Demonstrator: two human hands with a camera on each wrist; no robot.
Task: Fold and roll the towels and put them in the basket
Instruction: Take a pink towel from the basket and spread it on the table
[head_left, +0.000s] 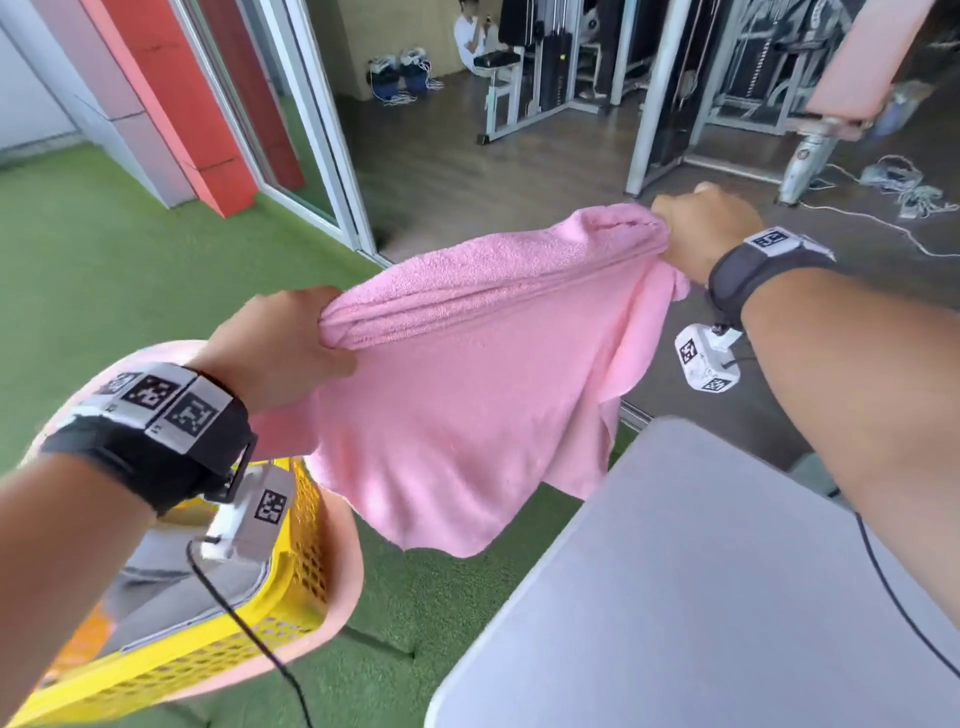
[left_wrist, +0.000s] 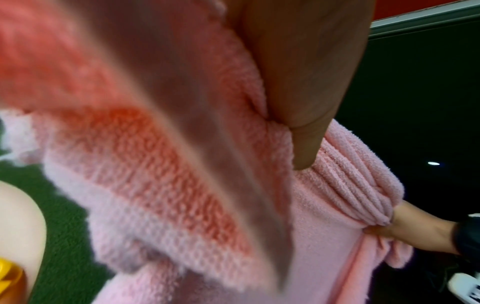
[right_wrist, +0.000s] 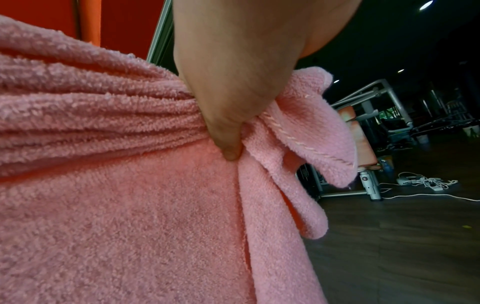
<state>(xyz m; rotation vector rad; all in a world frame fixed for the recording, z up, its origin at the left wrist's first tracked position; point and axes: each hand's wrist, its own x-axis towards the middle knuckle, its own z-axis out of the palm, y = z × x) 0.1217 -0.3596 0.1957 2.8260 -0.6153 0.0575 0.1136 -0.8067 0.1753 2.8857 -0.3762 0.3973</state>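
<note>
Two hands hold one pink towel (head_left: 462, 395) up in the air, stretched between them over the green turf (head_left: 104, 270) and the near edge of the grey table (head_left: 701, 597). Its top edge is gathered into ridges that run from hand to hand, and the rest hangs down in a loose sheet with an uneven lower hem; it touches neither table nor floor. The table fills the lower right of the head view, below the right forearm. At lower left stands a yellow basket (head_left: 291, 587) with a perforated wall, set inside a pink tub (head_left: 348, 561); grey cloth lies in the basket, though its form cannot be made out. The towel's lower corner hangs just beside the basket's far rim.

The left hand (head_left: 275, 343) grips the bunched left end of the towel, thumb on the near side and fingers curled behind. In the left wrist view the thumb (left_wrist: 306, 131) presses into the pile. The right hand (head_left: 701, 228), held higher and farther away, pinches the other bunched end, a loose corner flopping out past its thumb (right_wrist: 228, 131). Both wrists wear black straps with coded markers.
</note>
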